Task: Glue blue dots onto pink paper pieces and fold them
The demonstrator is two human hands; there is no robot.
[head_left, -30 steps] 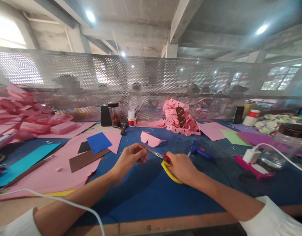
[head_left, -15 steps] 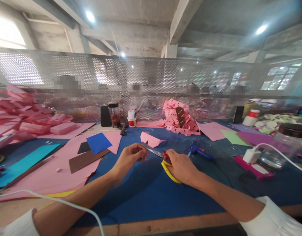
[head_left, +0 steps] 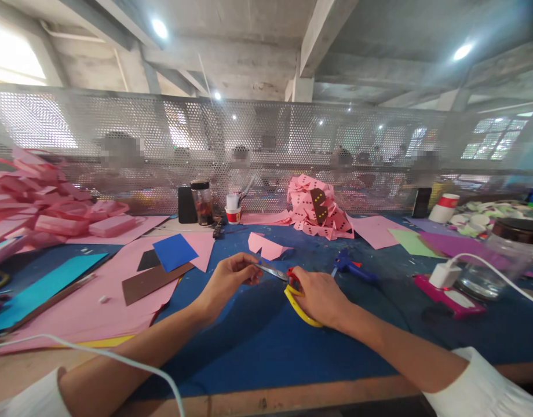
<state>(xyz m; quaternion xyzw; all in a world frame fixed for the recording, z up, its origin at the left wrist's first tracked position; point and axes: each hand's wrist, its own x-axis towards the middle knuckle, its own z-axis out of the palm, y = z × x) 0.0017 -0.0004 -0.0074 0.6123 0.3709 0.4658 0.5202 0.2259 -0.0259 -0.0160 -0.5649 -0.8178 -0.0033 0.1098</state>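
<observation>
Near blue tabletop (head_left: 258, 356) leaves room; glue gun (head_left: 356, 269) obstructs farther right

Right hand (head_left: 321, 295) partly hides the scissors (head_left: 280, 274); people (head_left: 122, 152) are blurred.

Creased white sleeves (head_left: 479, 382), bare forearms (head_left: 401, 347)

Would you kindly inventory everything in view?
scissors: one, red-yellow, centre
folded paper piece: one, pink, beyond scissors
glue gun: one, blue, right of scissors
dotted paper pieces: many, mostly pink, back centre
paper heap: one, pink, far left
paper sheets: many, mixed colours, left and back
lidded jars: two, clear, left and right
paper cups: at least two, red-white, back
charger: one, white, right
perforated screen: one, grey, background
table: one, blue, foreground
left hand: one, white-sleeved, at scissors' tip
right hand: one, white-sleeved, holding scissors
</observation>
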